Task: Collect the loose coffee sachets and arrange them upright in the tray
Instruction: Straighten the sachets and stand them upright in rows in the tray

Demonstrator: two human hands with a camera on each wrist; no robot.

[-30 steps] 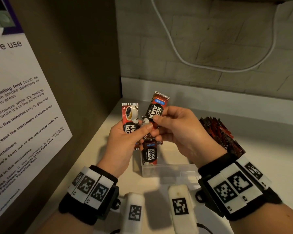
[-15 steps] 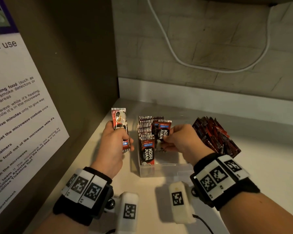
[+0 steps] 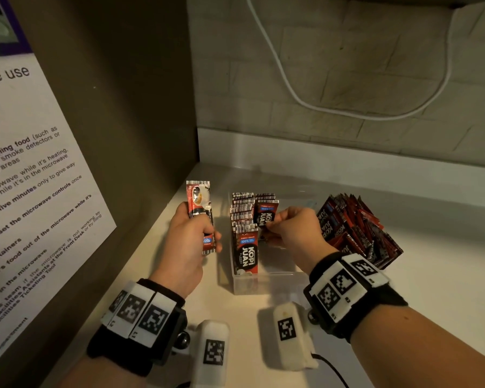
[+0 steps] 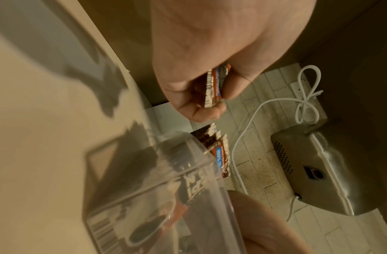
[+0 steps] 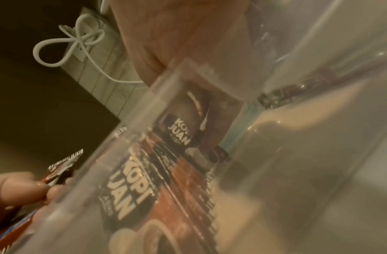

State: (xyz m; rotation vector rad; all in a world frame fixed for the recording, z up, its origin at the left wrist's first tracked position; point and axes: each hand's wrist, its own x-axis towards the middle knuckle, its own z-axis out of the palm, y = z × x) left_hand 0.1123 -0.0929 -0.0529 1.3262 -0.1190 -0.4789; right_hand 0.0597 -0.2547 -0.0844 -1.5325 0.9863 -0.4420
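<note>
Right hand (image 3: 291,228) — sachet (image 3: 266,215) upright (lengthwise vertical)

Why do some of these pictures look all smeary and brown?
Right wrist view: it peers through the clear plastic tray wall, very close, so the red coffee sachets blur. Left wrist view: the tray is out of focus. Head view: sharper, dim, dark hand shadows.

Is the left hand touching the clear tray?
Apart. In the head view the left hand, gripping a sachet, sits left of the tray, with a strip of bare counter between them.
</note>
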